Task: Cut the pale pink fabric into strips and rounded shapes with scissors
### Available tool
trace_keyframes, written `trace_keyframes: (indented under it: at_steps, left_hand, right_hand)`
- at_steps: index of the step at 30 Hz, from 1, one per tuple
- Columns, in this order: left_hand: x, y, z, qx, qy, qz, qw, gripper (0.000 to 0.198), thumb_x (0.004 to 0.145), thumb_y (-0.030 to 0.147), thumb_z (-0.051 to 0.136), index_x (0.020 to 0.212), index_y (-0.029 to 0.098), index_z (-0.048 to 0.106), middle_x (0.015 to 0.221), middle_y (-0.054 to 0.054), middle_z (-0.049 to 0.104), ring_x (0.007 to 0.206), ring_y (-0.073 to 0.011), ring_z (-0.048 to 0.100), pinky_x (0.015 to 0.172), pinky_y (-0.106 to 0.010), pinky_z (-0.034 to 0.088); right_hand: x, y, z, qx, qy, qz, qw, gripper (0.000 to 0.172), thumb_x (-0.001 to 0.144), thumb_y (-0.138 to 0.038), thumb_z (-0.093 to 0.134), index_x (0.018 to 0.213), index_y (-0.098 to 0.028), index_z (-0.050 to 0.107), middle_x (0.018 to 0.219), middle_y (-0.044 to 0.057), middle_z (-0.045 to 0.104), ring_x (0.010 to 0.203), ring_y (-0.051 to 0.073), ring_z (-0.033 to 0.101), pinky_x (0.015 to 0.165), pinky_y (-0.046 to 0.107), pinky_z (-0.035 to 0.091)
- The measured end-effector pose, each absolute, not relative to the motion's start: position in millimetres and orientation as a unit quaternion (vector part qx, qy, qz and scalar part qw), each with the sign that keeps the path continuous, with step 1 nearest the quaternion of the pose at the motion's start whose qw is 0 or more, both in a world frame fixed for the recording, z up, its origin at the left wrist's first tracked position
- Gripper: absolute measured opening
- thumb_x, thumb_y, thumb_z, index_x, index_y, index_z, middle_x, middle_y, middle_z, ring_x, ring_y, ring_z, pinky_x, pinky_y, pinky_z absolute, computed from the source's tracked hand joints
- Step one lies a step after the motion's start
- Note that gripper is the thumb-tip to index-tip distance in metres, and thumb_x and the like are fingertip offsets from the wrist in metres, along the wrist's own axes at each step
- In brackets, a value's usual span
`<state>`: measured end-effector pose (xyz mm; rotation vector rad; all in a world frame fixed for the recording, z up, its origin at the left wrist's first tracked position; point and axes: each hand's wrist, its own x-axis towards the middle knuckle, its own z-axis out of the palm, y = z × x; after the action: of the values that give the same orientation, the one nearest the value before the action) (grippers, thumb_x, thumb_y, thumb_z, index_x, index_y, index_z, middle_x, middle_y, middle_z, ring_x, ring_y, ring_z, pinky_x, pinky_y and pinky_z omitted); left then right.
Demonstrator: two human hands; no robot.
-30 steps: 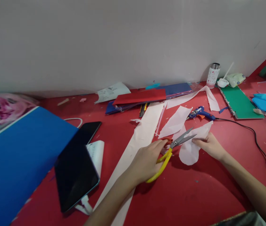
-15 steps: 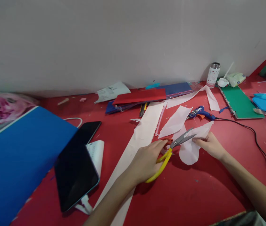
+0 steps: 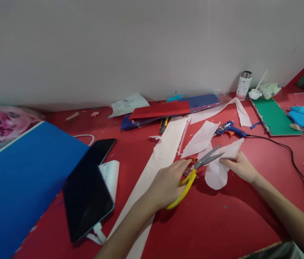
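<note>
My left hand (image 3: 169,183) is closed around the handles of a pair of scissors (image 3: 187,187), one handle yellow and the other orange-red. The grey blades are slightly parted and point right, at the near side of a pale pink paper piece (image 3: 217,175). That piece has a rounded lower lobe and is pinched at its right by my right hand (image 3: 240,167). Behind the scissors another pale pink paper piece (image 3: 201,139) lies on the table. A long pale strip (image 3: 165,154) runs beneath my left forearm.
A blue glue gun (image 3: 231,128) with a black cord lies behind my right hand. To the left are a tablet (image 3: 88,205), a white power bank (image 3: 111,178) and a blue board (image 3: 28,180). A green board (image 3: 277,117) and a bottle (image 3: 244,86) stand at back right.
The scissor blades have parted a little more. Both hands stay in almost the same place, and the pink paper has barely moved.
</note>
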<state>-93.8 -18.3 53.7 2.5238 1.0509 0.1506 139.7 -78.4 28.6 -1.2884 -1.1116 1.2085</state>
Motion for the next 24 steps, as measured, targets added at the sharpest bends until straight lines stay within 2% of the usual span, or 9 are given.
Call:
trace_keyframes:
  at_steps: [5, 24]
  left_hand:
    - [-93.6, -18.9, 53.5, 0.900, 0.380, 0.067, 0.203, 0.037, 0.083, 0.031, 0.044, 0.117, 0.021, 0.055, 0.119, -0.009, 0.065, 0.101, -0.0231, 0.064, 0.086, -0.035, 0.051]
    - [-94.9, -17.5, 50.2, 0.908, 0.375, 0.055, 0.178, 0.037, 0.084, 0.031, 0.044, 0.117, 0.020, 0.055, 0.119, -0.010, 0.065, 0.101, -0.0245, 0.064, 0.084, -0.036, 0.052]
  right_hand:
    - [139.5, -78.5, 28.1, -0.538, -0.464, 0.496, 0.500, 0.016, 0.072, -0.027, 0.063, 0.075, -0.015, 0.072, 0.073, 0.003, 0.070, 0.068, 0.019, 0.063, 0.061, 0.028, 0.049]
    - [140.3, -78.2, 26.5, -0.533, -0.470, 0.508, 0.486, 0.016, 0.073, -0.027, 0.061, 0.076, -0.015, 0.072, 0.076, 0.004, 0.071, 0.072, 0.019, 0.064, 0.066, 0.029, 0.049]
